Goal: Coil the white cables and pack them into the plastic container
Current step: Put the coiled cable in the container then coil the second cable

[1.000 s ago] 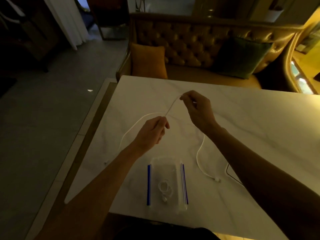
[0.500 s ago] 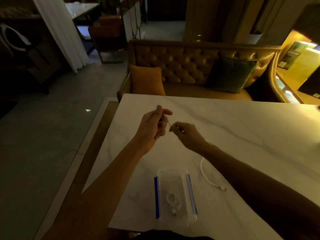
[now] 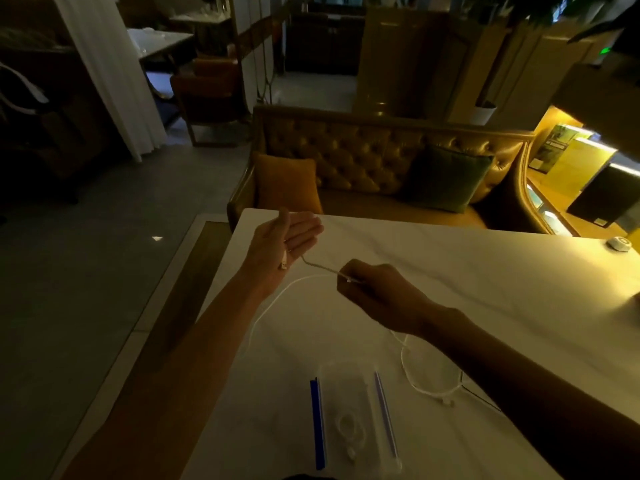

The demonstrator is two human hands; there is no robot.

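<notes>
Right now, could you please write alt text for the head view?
A left hand, palm open with a plug on it, and a right hand pinching a white cable over a marble table; nearer, a clear plastic container holds one coiled cable.

There is one camera, worn on the person's head. It looks forward and down over the white marble table [image 3: 467, 278], close enough that both bare arms reach in from the bottom of the frame. The tufted gold sofa [image 3: 346, 150] fills the upper middle.
</notes>
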